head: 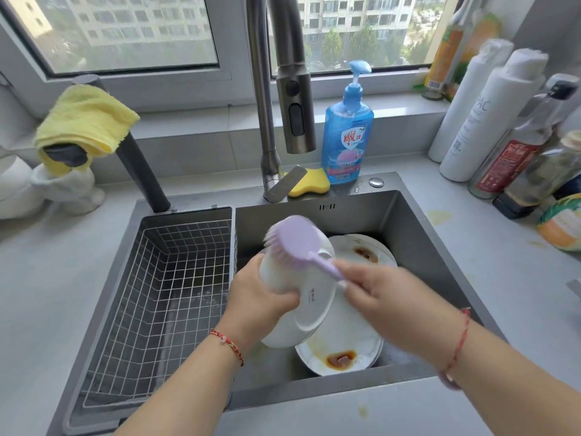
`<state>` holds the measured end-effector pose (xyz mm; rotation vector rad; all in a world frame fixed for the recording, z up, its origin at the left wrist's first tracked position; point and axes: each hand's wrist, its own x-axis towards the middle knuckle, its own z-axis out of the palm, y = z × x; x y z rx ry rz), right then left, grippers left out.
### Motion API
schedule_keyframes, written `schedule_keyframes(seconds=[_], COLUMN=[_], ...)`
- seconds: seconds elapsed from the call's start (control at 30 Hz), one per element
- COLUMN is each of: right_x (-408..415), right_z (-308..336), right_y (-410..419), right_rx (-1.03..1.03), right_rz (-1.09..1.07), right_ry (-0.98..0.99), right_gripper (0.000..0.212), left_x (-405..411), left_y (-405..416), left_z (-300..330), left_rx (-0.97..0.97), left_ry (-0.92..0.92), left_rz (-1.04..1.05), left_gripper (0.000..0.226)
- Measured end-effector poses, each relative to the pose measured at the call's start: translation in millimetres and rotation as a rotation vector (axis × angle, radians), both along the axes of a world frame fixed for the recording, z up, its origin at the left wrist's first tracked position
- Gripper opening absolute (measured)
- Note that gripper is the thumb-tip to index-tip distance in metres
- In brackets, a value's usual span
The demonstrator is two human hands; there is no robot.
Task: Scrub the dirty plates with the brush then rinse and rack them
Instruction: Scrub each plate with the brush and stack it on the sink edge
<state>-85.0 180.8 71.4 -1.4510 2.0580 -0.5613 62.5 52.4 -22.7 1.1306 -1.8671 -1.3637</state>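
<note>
The left hand (pixel 261 297) is gripping a tilted plate (pixel 301 297) while the right hand (pixel 380 297) is holding the brush (pixel 295 237). Bristles are working the rim beyond the left hand; firm circular strokes over the sink (pixel 408 221) would probably serve best.

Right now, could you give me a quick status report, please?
Left hand holds white plate; right hand scrubs with purple brush. Two stained plates wait below. Rack unobstructed.

Grey countertop (pixel 471 309) with steel sink (pixel 418 234), blue soap bottle (pixel 347 133), yellow sponge (pixel 309 184), crowded bottles (pixel 490 127) at right.

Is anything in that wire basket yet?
Empty. Through the wire basket only its bare mesh floor shows; no plates are racked.
</note>
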Motion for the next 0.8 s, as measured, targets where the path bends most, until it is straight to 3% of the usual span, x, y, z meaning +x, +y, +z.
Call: schedule_keyframes(seconds=[0.1,0.3,0.5,0.6,0.8], right_x=[-35,-25,-4,-10,-49], right_z=[-17,-76,-107,-105,-83], right_y=[-7,-4,-24,-28,-34], right_rx=[0.034,0.032,-0.111,-0.163,-0.128], right_rz=[-0.268,-0.651,-0.773,-0.751,-0.469], right_ry=[-0.177,-0.864,-1.057,-1.054,-0.637], right_gripper=[0.029,0.019,0.054,0.057,0.068], left_x=[8,10,2,4,17], left_y=[0,1,13,17,-6], left_z=[2,5,-1,-1,10], left_rx=[0.019,0.125,0.325,0.383,0.482], left_ry=[0.035,0.236,0.522,0.581,0.447], left_rz=[-0.002,0.164,0.241,0.187,0.053], left_gripper=[0.046,0.055,0.072,0.072,0.082])
